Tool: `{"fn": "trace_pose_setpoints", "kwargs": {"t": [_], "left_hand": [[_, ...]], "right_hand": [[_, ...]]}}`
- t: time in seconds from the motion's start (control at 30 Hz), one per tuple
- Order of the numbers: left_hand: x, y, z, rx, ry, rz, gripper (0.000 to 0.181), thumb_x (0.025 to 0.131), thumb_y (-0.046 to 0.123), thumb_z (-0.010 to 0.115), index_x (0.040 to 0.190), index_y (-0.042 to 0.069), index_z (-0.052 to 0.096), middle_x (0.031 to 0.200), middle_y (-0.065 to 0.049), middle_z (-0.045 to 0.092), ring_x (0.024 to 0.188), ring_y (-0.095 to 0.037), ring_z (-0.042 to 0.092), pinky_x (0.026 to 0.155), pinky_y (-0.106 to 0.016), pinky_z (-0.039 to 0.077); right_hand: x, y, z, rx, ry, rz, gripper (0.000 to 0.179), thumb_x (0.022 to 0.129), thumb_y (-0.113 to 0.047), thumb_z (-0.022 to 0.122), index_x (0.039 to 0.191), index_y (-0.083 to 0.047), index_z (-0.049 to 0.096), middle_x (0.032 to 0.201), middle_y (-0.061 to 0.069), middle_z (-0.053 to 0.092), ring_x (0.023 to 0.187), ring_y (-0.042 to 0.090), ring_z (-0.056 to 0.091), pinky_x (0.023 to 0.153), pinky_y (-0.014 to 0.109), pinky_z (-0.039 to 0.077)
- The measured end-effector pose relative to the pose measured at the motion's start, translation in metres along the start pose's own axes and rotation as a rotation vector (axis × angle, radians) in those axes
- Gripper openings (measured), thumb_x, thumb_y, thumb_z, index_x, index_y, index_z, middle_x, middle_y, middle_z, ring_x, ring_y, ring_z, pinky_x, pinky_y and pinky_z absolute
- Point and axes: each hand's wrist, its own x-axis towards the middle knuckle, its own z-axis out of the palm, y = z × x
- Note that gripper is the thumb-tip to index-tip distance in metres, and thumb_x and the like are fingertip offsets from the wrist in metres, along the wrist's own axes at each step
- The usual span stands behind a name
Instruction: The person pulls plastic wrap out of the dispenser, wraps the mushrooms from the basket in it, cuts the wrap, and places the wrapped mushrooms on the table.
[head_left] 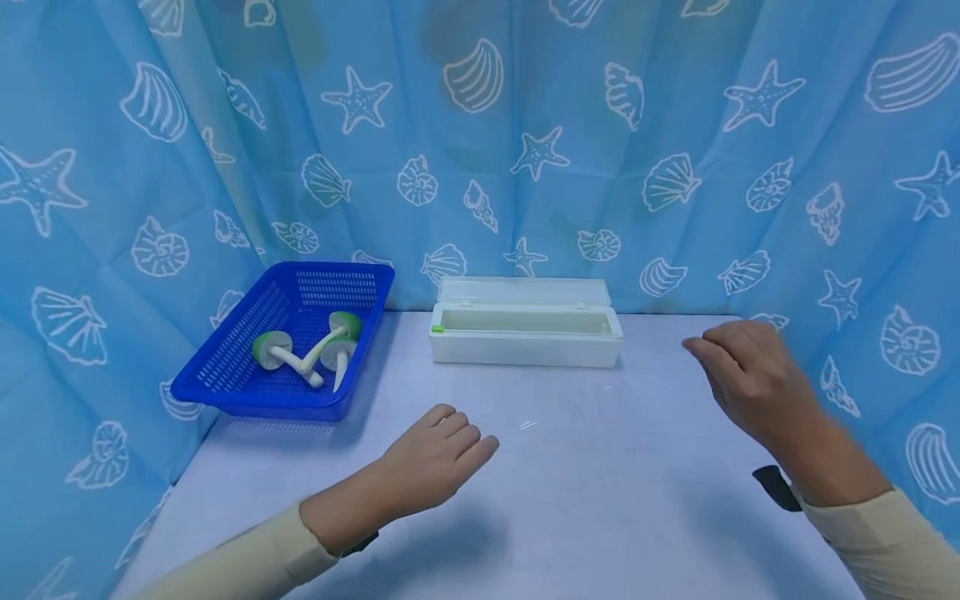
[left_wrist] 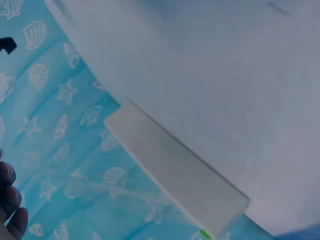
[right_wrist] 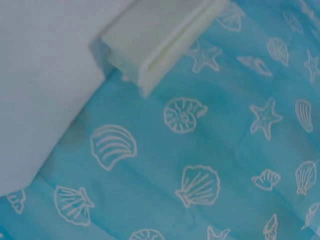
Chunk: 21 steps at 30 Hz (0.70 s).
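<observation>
Above the table, left of its middle, my left hand hangs with loosely curled fingers and holds nothing. Its fingertips show at the left edge of the left wrist view. My right hand is in the air on the right, fingers bent, with nothing visible in it; the right wrist view does not show it. Between and beyond the hands stands a long white box, its translucent lid raised at the back. A green tab marks its left front corner. Neither hand touches the box.
At the back left, a blue plastic basket holds several white-handled things with round green-and-grey heads. A white cloth covers the table. Behind and beside it hangs a blue curtain printed with shells and starfish.
</observation>
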Motion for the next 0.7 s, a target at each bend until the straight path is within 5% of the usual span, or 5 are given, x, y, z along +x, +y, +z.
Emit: {"fn": "trace_pose_setpoints", "kwargs": {"t": [0.13,0.27,0.43,0.53,0.7], "left_hand": [[-0.016,-0.006,-0.002,0.020,-0.044,0.068,0.025,0.103,0.011,0.040,0.122,0.011,0.056,0.089,0.001,0.056,0.083,-0.017,0.049,0.083,-0.032,0.042],[-0.028,-0.014,-0.004,0.041,-0.032,0.113,0.045,0.106,0.010,0.013,0.120,0.010,0.056,0.089,0.001,0.056,0.082,-0.018,0.048,0.083,-0.033,0.042],[-0.039,-0.018,-0.001,0.033,-0.102,0.166,0.021,0.102,0.011,0.045,0.120,0.011,0.055,0.091,0.002,0.058,0.082,-0.016,0.048,0.082,-0.032,0.043],[-0.043,-0.016,0.004,0.014,-0.168,0.177,0.028,0.093,0.016,0.064,0.120,0.014,0.054,0.092,0.004,0.058,0.082,-0.014,0.048,0.081,-0.030,0.043],[-0.047,-0.011,0.017,0.000,-0.200,0.185,0.029,0.092,0.019,0.067,0.118,0.016,0.055,0.090,0.005,0.058,0.080,-0.013,0.047,0.079,-0.028,0.044]], "right_hand": [[-0.020,-0.022,-0.010,0.025,-0.082,-0.020,0.040,0.106,-0.021,0.040,0.093,0.004,0.069,0.080,0.017,0.063,0.070,0.034,0.061,0.062,0.047,0.050],[-0.040,-0.041,-0.014,0.072,-0.180,-0.024,0.044,0.107,-0.023,0.036,0.095,0.001,0.071,0.083,0.013,0.066,0.074,0.030,0.062,0.066,0.045,0.051],[-0.065,-0.060,-0.010,0.177,-0.290,-0.044,0.048,0.108,-0.024,0.030,0.095,-0.004,0.072,0.084,0.004,0.067,0.076,0.021,0.060,0.067,0.039,0.052],[-0.079,-0.068,-0.004,0.223,-0.328,-0.056,0.048,0.108,-0.025,0.029,0.095,-0.008,0.072,0.083,0.000,0.065,0.076,0.018,0.059,0.067,0.037,0.053],[-0.099,-0.075,0.005,0.293,-0.424,-0.080,0.048,0.108,-0.025,0.026,0.096,-0.011,0.070,0.085,-0.002,0.062,0.078,0.016,0.058,0.068,0.034,0.053]]}}
